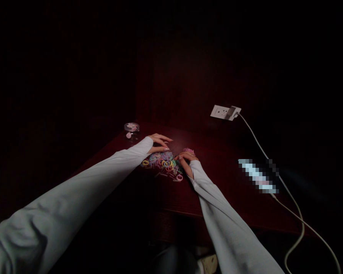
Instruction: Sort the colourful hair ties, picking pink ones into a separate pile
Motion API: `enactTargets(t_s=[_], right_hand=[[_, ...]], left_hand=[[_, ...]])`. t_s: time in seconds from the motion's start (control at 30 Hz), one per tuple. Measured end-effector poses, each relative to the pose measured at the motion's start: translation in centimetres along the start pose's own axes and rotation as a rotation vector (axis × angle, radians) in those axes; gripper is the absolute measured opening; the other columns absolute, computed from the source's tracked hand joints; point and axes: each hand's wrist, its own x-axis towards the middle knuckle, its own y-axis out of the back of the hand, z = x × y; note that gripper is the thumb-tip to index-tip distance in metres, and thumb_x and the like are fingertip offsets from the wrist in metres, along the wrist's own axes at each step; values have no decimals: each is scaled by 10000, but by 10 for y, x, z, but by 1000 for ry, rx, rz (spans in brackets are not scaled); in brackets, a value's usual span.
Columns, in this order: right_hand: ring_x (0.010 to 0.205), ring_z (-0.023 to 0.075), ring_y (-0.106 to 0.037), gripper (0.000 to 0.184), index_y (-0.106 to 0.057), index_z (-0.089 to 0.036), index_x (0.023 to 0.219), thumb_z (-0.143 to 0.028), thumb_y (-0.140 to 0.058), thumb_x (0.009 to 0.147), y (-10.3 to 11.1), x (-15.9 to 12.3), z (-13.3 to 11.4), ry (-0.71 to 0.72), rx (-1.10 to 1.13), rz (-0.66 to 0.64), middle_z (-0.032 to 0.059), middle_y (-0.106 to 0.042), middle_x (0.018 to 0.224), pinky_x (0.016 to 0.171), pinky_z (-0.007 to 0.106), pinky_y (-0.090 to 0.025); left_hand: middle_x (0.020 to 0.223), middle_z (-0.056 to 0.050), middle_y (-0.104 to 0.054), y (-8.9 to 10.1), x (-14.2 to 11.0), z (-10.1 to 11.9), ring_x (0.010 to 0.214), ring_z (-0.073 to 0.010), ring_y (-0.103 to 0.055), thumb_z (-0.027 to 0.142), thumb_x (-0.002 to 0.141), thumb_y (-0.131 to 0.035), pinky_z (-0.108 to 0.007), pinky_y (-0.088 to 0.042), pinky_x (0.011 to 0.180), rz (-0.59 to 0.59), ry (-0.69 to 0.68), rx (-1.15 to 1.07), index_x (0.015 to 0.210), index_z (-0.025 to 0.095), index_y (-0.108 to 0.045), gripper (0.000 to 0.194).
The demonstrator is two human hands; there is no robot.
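Note:
A loose pile of small multicoloured elastic bands (162, 164) lies on the dark red table (217, 182). At the pile's far left edge is my left hand (159, 141), palm down, with fingers stretched out and the thumb apart from them, just over the bands. My right hand (186, 157) rests at the pile's right side. Its thumb and fingertips come together at the edge of the bands; whatever is between them is too small to make out. Beyond the right knuckles sits a pink clump of bands (189, 151), partly hidden by the hand.
A clear round container (132, 127) with pinkish pieces stands at the back left. On the wall, a white socket (219, 112) holds a charger (233, 112). Its cable (254, 134) runs down the right side. A pixelated bright object (258, 177) lies right. Surroundings are very dark.

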Motion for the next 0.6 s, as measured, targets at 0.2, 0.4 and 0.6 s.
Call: enactTargets(t_s=[0.2,0.4,0.6], right_hand=[[969,247,-693,342,-805,-254,896,-438,-559,1047,-5,4,1,11,7,35,73,-787,978,981,401,-507],[998,250,-690,405,-785,-262,896,-485,-503,1082,-5,0,-15,-5,-6,45,70,-779,997,1000,384,-510],[993,231,-677,465,-796,-261,882,-489,-458,1104,-6,0,-21,-24,-8,81,57,-770,989,1013,363,-487]], left_hand=[[1052,-95,-823,-18,4,10,950,-220,-736,395,932,-765,-337,-546,856,-94,98,-114,922,170,-858,243],[861,-82,-818,-27,-3,21,801,-203,-740,418,915,-754,-268,-504,695,-150,193,-185,945,146,-846,289],[854,-83,-818,-21,-4,33,790,-195,-762,471,983,-707,-283,-576,779,-184,222,-257,1039,126,-830,371]])
